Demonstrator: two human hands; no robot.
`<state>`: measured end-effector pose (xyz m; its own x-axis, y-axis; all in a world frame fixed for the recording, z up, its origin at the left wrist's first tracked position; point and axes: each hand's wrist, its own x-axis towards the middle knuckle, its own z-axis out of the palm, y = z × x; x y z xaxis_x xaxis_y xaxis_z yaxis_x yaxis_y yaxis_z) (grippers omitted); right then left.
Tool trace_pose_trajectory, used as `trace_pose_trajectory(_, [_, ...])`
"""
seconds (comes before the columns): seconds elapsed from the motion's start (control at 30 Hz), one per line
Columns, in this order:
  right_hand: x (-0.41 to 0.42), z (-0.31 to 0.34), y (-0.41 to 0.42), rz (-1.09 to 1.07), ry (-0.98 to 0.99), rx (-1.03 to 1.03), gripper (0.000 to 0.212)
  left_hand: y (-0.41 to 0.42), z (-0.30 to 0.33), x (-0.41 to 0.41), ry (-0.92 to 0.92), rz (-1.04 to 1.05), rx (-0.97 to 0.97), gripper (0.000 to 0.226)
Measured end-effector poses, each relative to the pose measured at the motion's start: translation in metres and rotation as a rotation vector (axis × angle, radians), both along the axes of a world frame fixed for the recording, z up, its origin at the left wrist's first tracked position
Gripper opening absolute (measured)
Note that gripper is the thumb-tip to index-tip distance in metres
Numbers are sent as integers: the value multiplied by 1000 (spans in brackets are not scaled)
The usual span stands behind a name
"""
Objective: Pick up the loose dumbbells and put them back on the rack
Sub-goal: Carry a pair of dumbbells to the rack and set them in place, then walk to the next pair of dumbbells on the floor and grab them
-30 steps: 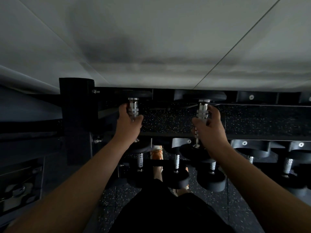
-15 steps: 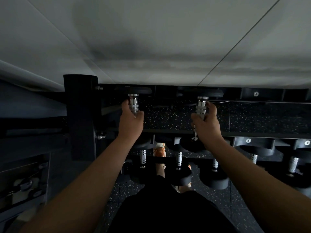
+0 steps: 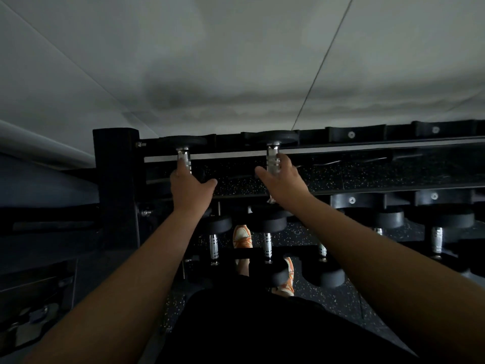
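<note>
Two black dumbbells with chrome handles lie across the top tier of the black rack (image 3: 367, 147), their far heads resting in its cradles. The left dumbbell (image 3: 183, 153) has my left hand (image 3: 189, 189) over its handle, thumb spread to the right and fingers stretched along the chrome. The right dumbbell (image 3: 273, 153) has my right hand (image 3: 284, 182) on its handle, thumb spread left and fingers loosened. The near heads of both dumbbells are hidden under my hands and wrists.
The rack's thick upright post (image 3: 115, 185) stands just left of my left hand. Several more dumbbells (image 3: 266, 232) sit on the lower tier. Empty cradles (image 3: 351, 135) run to the right on the top tier. My orange shoes (image 3: 242, 236) stand on speckled rubber flooring.
Both hands pushed the dumbbells farther onto the top tier. Their grips, closed round the handles before, have loosened, with thumbs now spread away from the chrome.
</note>
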<state>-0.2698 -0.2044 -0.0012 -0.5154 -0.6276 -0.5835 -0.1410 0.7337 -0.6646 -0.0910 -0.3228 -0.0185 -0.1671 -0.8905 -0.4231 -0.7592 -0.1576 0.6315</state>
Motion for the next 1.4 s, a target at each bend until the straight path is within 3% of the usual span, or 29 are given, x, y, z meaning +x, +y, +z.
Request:
trace_pose_trajectory(0.13, [0, 15, 40, 62, 37, -74, 68, 33, 9, -7, -86, -153, -104, 75])
trace_pose_trajectory(0.37, [10, 20, 129, 131, 114, -31, 77, 113, 6, -42, -104, -497, -73, 51])
trace_pose_trajectory(0.53, [17, 17, 185, 128, 219, 9, 75, 166, 19, -55, -42, -744, -217, 54])
trace_pose_trajectory(0.7, [35, 1, 226, 115, 313, 147, 78, 193, 8, -56, -181, -1154, -340, 59])
trace_pose_trajectory(1.1, [142, -26, 344, -372, 187, 414, 77, 249, -30, -53, -343, -1773, -149, 66])
trace_pose_trajectory(1.4, [215, -24, 436, -794, 128, 493, 77, 353, -26, -70, -343, -2134, -172, 66])
